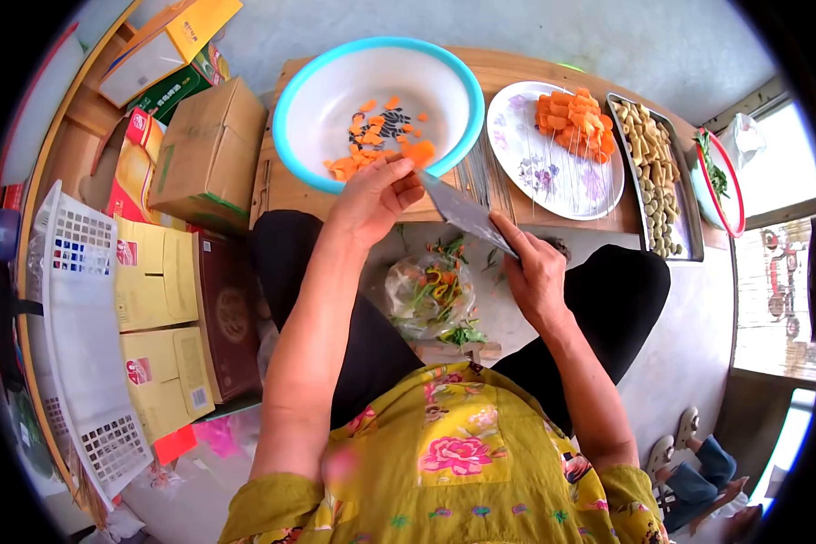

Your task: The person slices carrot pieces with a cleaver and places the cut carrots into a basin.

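My left hand (pixel 378 198) pinches an orange carrot piece (pixel 418 152) over the near rim of a white basin (pixel 322 113) with a blue rim. Inside the basin lie several loose carrot slices (pixel 368 132). In my right hand (pixel 537 279) is a cleaver (pixel 462 215), its broad grey blade slanting up and left until the tip is close to the carrot piece. To the right stands a white flowered plate (pixel 510 122), where carrot pieces (pixel 575 123) sit stacked on thin skewers. More thin skewers (pixel 482 181) lie between basin and plate.
A metal tray (pixel 692 216) holds rows of pale and greenish food pieces. Beyond it stands a red-rimmed basin (pixel 740 186) with greens. Between my legs is a plastic bag of scraps (pixel 431 295). Cardboard boxes (pixel 204 150) and a white crate (pixel 91 335) fill the left. Another person's feet (pixel 675 440) show lower right.
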